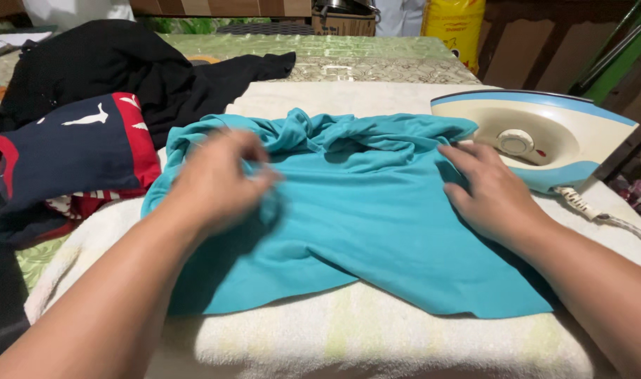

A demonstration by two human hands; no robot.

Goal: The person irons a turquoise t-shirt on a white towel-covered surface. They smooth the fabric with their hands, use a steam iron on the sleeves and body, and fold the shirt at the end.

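The left hand (pixel 219 179) is smeared by motion blur, so its fingers and any grip on the teal shirt (pixel 362 231) cannot be made out. The right hand (pixel 489 193) covers the shirt's edge beneath it. The iron's cord (pixel 605 217) and the dark clothes (pixel 68 161) run off the frame edges.

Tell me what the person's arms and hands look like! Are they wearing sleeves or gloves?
No gloves and no sleeves in view. Both forearms are bare up to the picture's edge. The left hand looks smeared and blurry, so its fingers are hard to make out. The right hand is sharp, with bare fingers and no ring, watch or bracelet showing.
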